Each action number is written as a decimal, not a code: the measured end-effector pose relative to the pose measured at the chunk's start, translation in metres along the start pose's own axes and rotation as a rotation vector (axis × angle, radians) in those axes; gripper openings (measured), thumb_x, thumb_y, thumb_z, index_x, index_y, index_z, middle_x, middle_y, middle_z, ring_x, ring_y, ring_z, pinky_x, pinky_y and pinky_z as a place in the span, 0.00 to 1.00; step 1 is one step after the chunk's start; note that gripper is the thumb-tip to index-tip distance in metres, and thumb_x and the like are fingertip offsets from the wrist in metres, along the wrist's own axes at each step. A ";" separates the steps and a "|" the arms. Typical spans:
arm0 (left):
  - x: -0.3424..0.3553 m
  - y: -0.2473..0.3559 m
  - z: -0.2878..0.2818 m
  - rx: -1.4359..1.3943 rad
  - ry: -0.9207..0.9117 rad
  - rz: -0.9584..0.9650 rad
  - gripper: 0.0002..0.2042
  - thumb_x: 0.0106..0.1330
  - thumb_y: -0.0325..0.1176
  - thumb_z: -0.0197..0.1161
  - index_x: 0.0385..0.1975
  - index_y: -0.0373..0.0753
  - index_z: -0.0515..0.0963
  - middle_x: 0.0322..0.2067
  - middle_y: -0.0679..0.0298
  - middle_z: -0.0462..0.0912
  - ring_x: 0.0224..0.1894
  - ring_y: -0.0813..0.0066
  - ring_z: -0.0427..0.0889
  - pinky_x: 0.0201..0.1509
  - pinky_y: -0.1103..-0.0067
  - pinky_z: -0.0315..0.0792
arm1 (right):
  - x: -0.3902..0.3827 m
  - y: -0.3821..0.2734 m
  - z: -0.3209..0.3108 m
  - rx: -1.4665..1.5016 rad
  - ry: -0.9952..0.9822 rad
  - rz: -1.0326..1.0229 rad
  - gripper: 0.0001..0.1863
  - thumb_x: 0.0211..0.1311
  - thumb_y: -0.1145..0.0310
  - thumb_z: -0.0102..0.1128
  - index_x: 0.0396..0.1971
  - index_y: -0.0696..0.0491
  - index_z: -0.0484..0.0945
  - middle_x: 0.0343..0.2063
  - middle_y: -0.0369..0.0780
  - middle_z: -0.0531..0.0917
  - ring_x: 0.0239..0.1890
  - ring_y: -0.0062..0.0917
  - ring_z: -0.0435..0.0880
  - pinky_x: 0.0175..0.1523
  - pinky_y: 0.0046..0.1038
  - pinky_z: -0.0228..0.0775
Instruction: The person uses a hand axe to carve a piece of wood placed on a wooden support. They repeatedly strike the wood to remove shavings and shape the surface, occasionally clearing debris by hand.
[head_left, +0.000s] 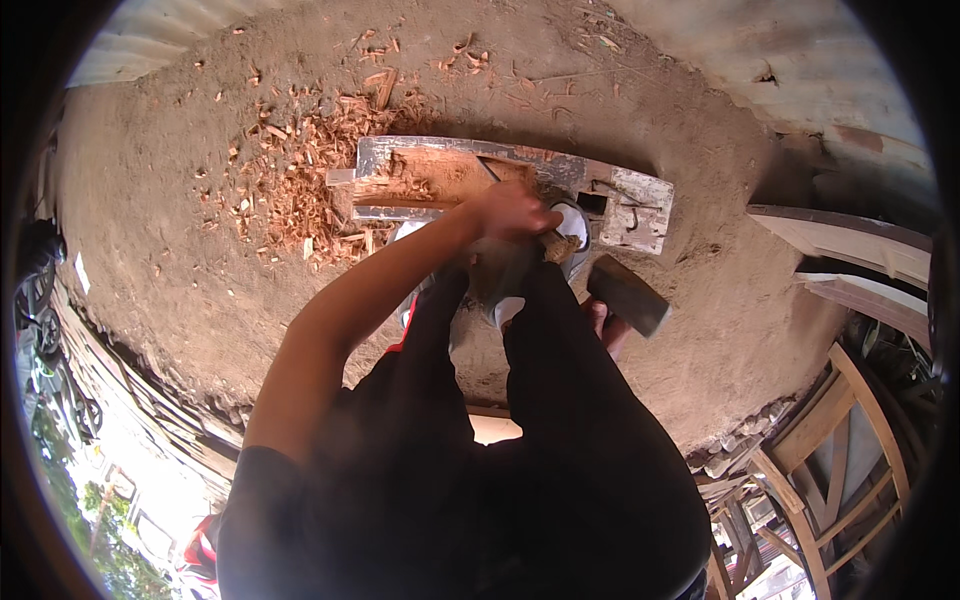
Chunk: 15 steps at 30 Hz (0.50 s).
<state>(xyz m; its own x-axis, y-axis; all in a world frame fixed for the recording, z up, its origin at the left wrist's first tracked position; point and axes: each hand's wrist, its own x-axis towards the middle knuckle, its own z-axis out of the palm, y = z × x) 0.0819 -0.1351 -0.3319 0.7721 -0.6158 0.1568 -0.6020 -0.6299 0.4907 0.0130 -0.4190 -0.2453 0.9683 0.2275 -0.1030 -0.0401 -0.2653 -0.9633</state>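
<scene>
**Left hand (507,211) on a wooden-handled chisel with a thin grey metal blade (487,168), right hand (617,338) on a mallet with a dark, blocky head (628,297)**

Nearest, black-trousered legs (590,400) stretch toward a long, slightly curved wooden beam (440,165) with worn grey paint, lying on brown earth (720,360). On the beam's near side, the right hand — partly hidden by the leg — curls around the mallet. The left hand is closed firmly about the chisel; its blade slants over the beam's hollowed, orange-brown middle, though whether the tip touches cannot be told. Orange-brown wood shavings (320,150) heap around the beam's left end. Well to the beam's right are pale, curved wooden boards (850,240); beyond it, weathered metal sheeting (800,60).
</scene>
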 end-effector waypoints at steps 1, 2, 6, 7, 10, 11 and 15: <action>0.005 -0.002 0.003 0.009 0.066 0.013 0.11 0.56 0.39 0.66 0.35 0.44 0.75 0.22 0.64 0.82 0.27 0.63 0.87 0.29 0.67 0.79 | -0.002 0.006 0.000 0.036 0.036 0.045 0.16 0.75 0.65 0.59 0.52 0.62 0.77 0.39 0.43 0.83 0.39 0.27 0.81 0.45 0.32 0.74; 0.006 -0.003 0.003 0.023 0.123 0.016 0.10 0.53 0.37 0.66 0.33 0.44 0.76 0.22 0.65 0.81 0.26 0.65 0.86 0.28 0.69 0.79 | -0.003 0.007 0.004 0.085 0.066 0.091 0.17 0.75 0.64 0.58 0.52 0.62 0.77 0.40 0.43 0.83 0.40 0.28 0.81 0.46 0.33 0.74; 0.000 -0.006 0.002 0.023 0.156 -0.022 0.10 0.53 0.36 0.66 0.32 0.44 0.75 0.21 0.66 0.79 0.25 0.64 0.86 0.28 0.68 0.79 | 0.042 -0.030 0.024 -0.220 -0.195 -0.078 0.17 0.77 0.62 0.56 0.51 0.63 0.78 0.35 0.40 0.81 0.34 0.22 0.80 0.39 0.26 0.72; 0.000 -0.002 0.001 0.045 0.156 -0.033 0.10 0.53 0.37 0.66 0.32 0.45 0.75 0.21 0.67 0.79 0.26 0.64 0.85 0.29 0.68 0.79 | 0.038 -0.032 0.016 -0.159 -0.219 0.006 0.16 0.77 0.63 0.56 0.51 0.63 0.79 0.34 0.40 0.80 0.35 0.22 0.80 0.39 0.26 0.72; 0.005 -0.004 -0.006 0.008 0.173 -0.031 0.11 0.51 0.38 0.67 0.32 0.45 0.75 0.21 0.67 0.80 0.26 0.64 0.85 0.30 0.68 0.79 | 0.019 -0.021 0.008 -0.001 -0.100 0.165 0.15 0.76 0.66 0.57 0.51 0.63 0.79 0.33 0.39 0.81 0.34 0.23 0.80 0.39 0.27 0.71; 0.010 -0.006 -0.008 -0.014 0.189 -0.029 0.12 0.50 0.38 0.68 0.32 0.45 0.75 0.22 0.68 0.80 0.27 0.64 0.85 0.31 0.68 0.80 | 0.018 -0.011 0.023 -0.026 0.000 0.006 0.15 0.76 0.66 0.57 0.52 0.63 0.78 0.32 0.38 0.81 0.32 0.21 0.79 0.38 0.26 0.70; 0.009 -0.007 -0.007 0.059 0.163 -0.110 0.13 0.48 0.38 0.69 0.33 0.47 0.76 0.23 0.69 0.81 0.28 0.64 0.86 0.33 0.68 0.81 | 0.045 -0.039 0.036 -0.063 -0.115 -0.032 0.14 0.76 0.65 0.59 0.49 0.61 0.78 0.27 0.34 0.79 0.25 0.17 0.75 0.31 0.24 0.66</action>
<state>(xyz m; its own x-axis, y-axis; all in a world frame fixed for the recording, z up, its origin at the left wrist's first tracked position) 0.0950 -0.1330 -0.3283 0.8536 -0.4604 0.2438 -0.5196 -0.7184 0.4624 0.0489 -0.3644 -0.2218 0.9342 0.3414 -0.1036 0.0095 -0.3141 -0.9494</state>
